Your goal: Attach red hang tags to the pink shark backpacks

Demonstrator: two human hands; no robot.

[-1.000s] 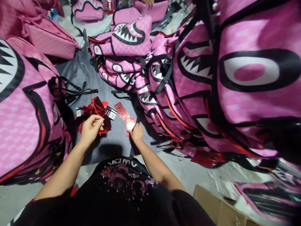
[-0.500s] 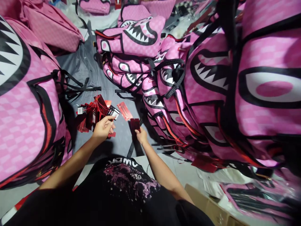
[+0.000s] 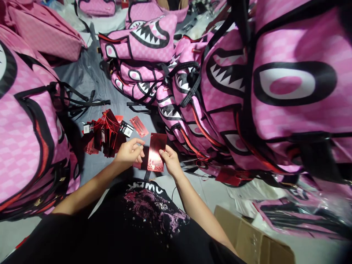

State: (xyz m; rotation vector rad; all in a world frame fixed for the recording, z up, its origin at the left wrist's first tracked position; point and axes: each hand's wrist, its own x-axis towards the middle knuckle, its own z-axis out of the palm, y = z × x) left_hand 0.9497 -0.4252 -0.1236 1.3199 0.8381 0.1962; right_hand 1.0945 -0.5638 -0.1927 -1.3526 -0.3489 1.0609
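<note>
Pinched between the thumb and fingers of my right hand [image 3: 171, 160] is a shiny red hang tag [image 3: 157, 152], turned face up so that light glares off its lower half. My left hand [image 3: 129, 151] is just left of that tag, fingers curled and thumb against them; whether a thin string is between them I cannot make out. Beyond my left hand lies a bunch of red and black hang tags [image 3: 106, 132] tied with red strings. A black-and-white label [image 3: 126, 129] sticks out of its right side, and a loose red tag [image 3: 139, 126] lies beside it.
Pink shark-mouth backpacks [image 3: 225, 73] are piled along the right, with more stacked bags [image 3: 148, 35] at the back. A large pink backpack [image 3: 24, 146] stands close on the left. Grey cloth [image 3: 95, 79] covers the surface. A cardboard box [image 3: 247, 238] is at lower right.
The red tag in my right hand has turned from a dark, narrow look to a broad, shiny face and come nearer. My left hand has moved right towards it, away from the bunch.
</note>
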